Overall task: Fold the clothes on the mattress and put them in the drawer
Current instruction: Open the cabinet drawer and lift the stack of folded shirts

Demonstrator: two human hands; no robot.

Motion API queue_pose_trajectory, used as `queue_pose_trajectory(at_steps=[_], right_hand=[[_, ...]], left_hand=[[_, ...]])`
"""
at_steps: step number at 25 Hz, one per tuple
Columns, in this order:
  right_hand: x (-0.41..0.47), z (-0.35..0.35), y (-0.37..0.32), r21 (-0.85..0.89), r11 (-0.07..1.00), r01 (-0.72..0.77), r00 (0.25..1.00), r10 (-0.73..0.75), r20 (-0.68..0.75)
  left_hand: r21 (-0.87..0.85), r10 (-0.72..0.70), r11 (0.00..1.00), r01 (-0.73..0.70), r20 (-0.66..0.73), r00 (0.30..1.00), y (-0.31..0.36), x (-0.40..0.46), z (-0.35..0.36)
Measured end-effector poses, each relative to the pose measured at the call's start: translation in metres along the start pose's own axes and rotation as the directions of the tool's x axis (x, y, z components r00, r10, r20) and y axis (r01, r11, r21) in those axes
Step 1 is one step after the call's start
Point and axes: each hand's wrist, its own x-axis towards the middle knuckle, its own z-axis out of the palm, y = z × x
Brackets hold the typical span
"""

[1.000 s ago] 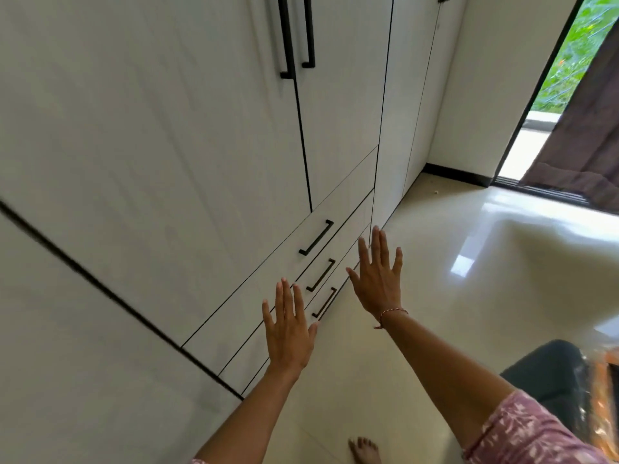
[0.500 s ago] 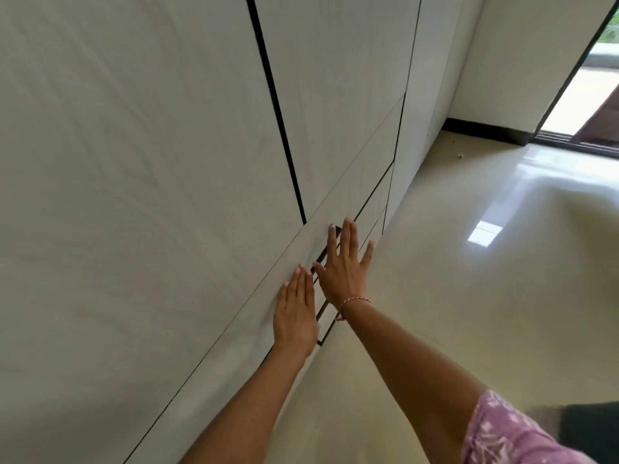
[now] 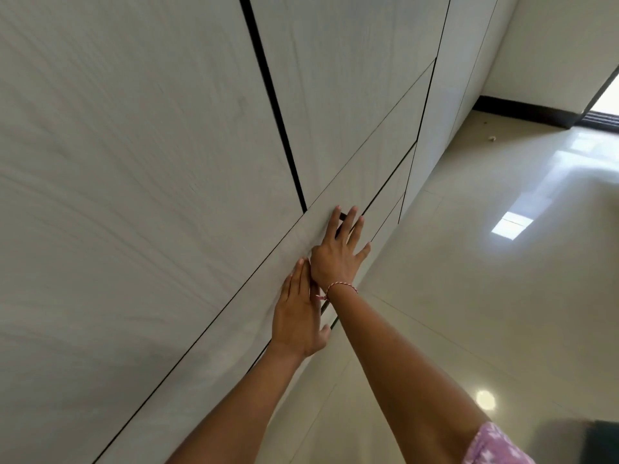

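Hands (image 3: pixel 318 289) flat on drawer front (image 3: pixel 351 192), its length slanting up-right.

A single head-worn wide-angle view, tilted, looks forward and down along both outstretched arms, very close to a pale wardrobe front (image 3: pixel 167 162) on the left, with glossy floor (image 3: pixel 502 296) stretching away right.

Both forearms are bare. The right wrist wears a thin red-and-white twisted thread bracelet (image 3: pixel 341 287), and a pink sleeve (image 3: pixel 495 445) with a white print covers the right upper arm.
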Motion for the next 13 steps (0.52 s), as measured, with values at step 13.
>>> queue_pose_trajectory(at_steps=[13], right_hand=[[-0.02, -0.017, 0.021, -0.009, 1.0, -0.005, 1.0, 0.004, -0.004]], left_hand=[[0.129, -0.015, 0.992, -0.006, 0.164, 0.986, 0.036, -0.016, -0.021]])
